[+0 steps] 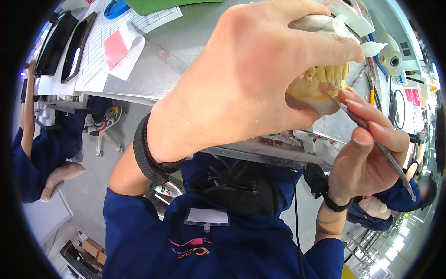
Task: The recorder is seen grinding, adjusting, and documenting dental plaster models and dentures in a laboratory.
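Note:
Close in front of me my left hand [260, 60] is wrapped round a dental plaster model [299, 93], yellowish with a row of teeth and a white plaster part [316, 23] at its top. Pinkish material shows on the model near the gum line. In my right hand [371, 153] a thin metal dental carving tool [392, 162] is pinched between thumb and fingers. Its narrow tip meets or nearly meets the pinkish patch; I cannot tell whether it touches. My left palm and fingers hide part of the model.
A metal worktable [172, 51] lies beneath. Pink wax sheet [115, 49] on white paper and a black tray-like object [78, 46] are at left, a green mat [158, 5] at the back. A white dropper bottle [373, 49] stands right. People sit on both sides.

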Available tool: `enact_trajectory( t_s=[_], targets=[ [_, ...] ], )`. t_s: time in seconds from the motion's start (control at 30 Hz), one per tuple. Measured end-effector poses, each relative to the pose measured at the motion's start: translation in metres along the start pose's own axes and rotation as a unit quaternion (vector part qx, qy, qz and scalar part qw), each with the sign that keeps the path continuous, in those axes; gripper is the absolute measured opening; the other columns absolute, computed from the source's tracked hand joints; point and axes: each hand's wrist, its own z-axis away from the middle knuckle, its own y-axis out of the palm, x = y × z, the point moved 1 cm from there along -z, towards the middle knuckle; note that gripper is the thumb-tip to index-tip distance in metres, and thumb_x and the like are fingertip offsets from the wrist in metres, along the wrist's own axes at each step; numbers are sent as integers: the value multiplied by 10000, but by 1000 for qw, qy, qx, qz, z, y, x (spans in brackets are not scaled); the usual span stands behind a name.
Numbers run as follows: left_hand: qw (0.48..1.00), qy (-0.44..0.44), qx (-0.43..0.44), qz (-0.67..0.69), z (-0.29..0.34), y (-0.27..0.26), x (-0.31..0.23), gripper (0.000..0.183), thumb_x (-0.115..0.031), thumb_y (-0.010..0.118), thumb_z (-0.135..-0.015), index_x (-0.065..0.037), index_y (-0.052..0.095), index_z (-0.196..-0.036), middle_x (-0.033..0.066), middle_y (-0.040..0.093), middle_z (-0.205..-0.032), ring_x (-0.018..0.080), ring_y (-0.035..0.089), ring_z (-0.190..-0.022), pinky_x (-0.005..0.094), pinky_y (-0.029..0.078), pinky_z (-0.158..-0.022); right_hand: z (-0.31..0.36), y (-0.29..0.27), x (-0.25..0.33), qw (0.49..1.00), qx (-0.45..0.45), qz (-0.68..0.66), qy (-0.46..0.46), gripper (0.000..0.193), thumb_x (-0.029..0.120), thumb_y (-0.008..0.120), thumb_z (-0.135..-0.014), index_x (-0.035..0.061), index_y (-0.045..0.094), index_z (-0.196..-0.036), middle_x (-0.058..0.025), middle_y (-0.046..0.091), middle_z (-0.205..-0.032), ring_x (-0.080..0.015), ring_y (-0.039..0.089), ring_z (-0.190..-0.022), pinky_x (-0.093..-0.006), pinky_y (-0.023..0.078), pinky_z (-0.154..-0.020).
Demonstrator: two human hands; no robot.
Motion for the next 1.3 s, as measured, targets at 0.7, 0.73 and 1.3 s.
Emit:
enact_trajectory(
  t_s=[0.7, 0.73, 1.3],
  targets=[
    [998, 9, 56, -21, -3, -2, 8, 590, -100, 797, -553, -132, 651, -1123, 221, 559, -1169, 332, 621, -983, 347, 519, -809, -9, -6, -6, 998, 38, -54, 11, 119, 55, 537, -924, 9, 436, -964, -279, 627, -909, -388, 652, -904, -507, 506, -881],
    [998, 10, 56, -22, -3, 0, 9, 590, -100, 798, -553, -132, 651, -1123, 221, 559, -1170, 332, 621, -984, 347, 519, -809, -7, -8, -7, 997, 28, -72, 18, 124, 65, 536, -927, 6, 440, -977, -285, 624, -919, -396, 650, -907, -495, 516, -872],
    [998, 4, 63, -31, -5, -1, 12, 590, -101, 802, -556, -131, 657, -1127, 224, 553, -1185, 330, 619, -998, 346, 517, -820, -9, -9, -10, 997, 33, -72, 16, 121, 75, 527, -934, 5, 437, -976, -287, 615, -985, -415, 641, -931, -477, 537, -851]
  ],
)
